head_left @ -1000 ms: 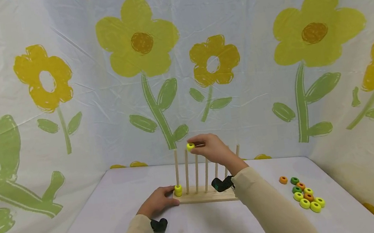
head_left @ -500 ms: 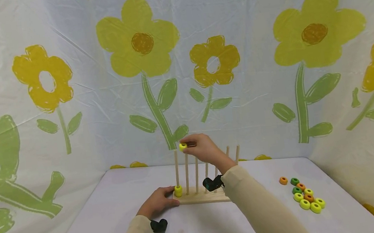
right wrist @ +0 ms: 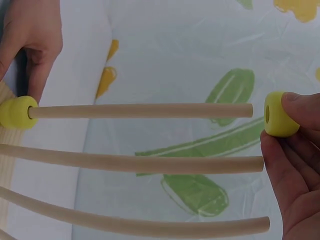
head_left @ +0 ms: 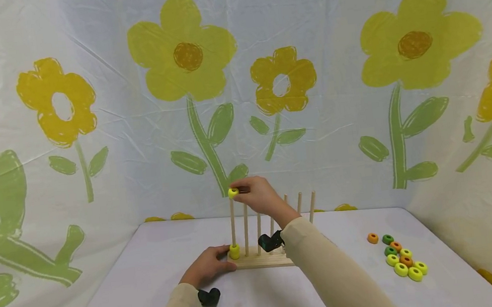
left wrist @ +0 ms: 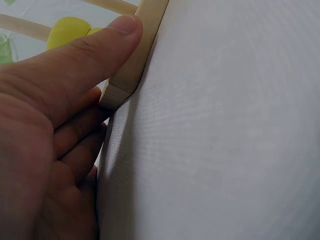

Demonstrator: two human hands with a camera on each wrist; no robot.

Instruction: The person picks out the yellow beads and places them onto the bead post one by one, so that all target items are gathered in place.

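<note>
My right hand (head_left: 260,195) pinches a yellow ring (head_left: 233,193) at the top of the leftmost peg (head_left: 233,221). In the right wrist view the pinched ring (right wrist: 280,114) is just off the tip of that peg (right wrist: 150,110), with a small gap between them. Yellow rings (head_left: 235,251) sit stacked at the foot of the same peg. My left hand (head_left: 208,267) grips the left end of the wooden base (head_left: 263,261); in the left wrist view the thumb of that hand (left wrist: 65,85) lies on the base's edge (left wrist: 131,65).
Several more upright pegs (head_left: 245,229) stand on the base to the right, partly behind my right arm. Loose orange (head_left: 372,238), green (head_left: 388,239) and yellow rings (head_left: 415,274) lie on the right of the table (head_left: 148,256). A flower-patterned cloth (head_left: 319,155) hangs behind.
My right hand has moved left with the yellow ring, from above the neighbouring pegs to the top of the leftmost one. My left hand has stayed on the base.
</note>
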